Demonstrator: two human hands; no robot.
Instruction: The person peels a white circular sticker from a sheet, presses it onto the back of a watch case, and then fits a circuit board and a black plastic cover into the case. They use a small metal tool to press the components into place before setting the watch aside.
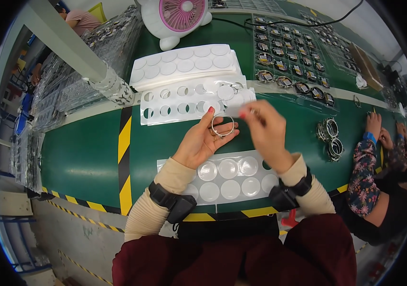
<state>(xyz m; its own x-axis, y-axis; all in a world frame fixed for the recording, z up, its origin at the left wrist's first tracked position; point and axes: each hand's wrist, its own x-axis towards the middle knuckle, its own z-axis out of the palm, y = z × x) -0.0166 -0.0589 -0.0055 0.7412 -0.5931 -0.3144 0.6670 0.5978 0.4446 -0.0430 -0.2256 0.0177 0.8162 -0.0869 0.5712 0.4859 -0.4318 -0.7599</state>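
Above the green bench, my left hand (198, 145) holds a thin metal ring (213, 128) between thumb and fingers, its open side facing up. My right hand (270, 136) is just right of the ring, blurred by motion, with its fingertips pinched. At those fingertips is a thin pale piece (235, 111), too smeared to name surely. Under my wrists lies a sheet (165, 164) of round white stickers (230, 189); one spot at its upper right shows green. Beyond my hands is a white sheet (146, 119) with round cut-outs, some loose white discs (226, 92) on its right part.
A stack of white sticker sheets (136, 64) lies farther back, before a white and pink fan (183, 16). Clear trays (289, 57) of small round parts stand back right. Several metal rings (328, 128) are piled at right, near a co-worker's arm (363, 167). A post (74, 43) rises at left.
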